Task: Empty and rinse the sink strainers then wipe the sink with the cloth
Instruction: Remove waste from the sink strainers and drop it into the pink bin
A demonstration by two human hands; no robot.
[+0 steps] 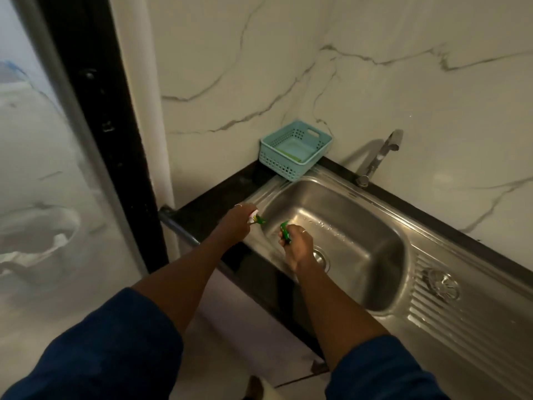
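The stainless steel sink (360, 226) serves as the landmark here, set into a dark countertop (213, 197) against a marble-patterned wall (375, 82). Over the sink's left rim, the left hand (235, 222) is closed around a small green and white wrapper piece (256, 218), pinched at the fingertips with a ring showing on 1 finger. Just inside the basin, near its left wall, the right hand (297, 248) is clenched on a second green piece (285, 230) that sticks up from the fist; what the 2 pieces are exactly is too blurred to tell. The hands are near each other but apart. At the bottom of the basin, just beside the right hand's wrist and partly hidden by it, 1 strainer (321, 256) sits in the drain. On the ribbed drainboard to the right of the basin, a second round strainer (441, 284) lies in its own recess. Water drops glint on the basin floor behind the right hand. At the sink's back left corner stands a pale blue slotted basket (294, 148), touching the wall. A metal tap (377, 157) rises from the sink's back rim. Both forearms are bare below dark blue sleeves (115, 350).
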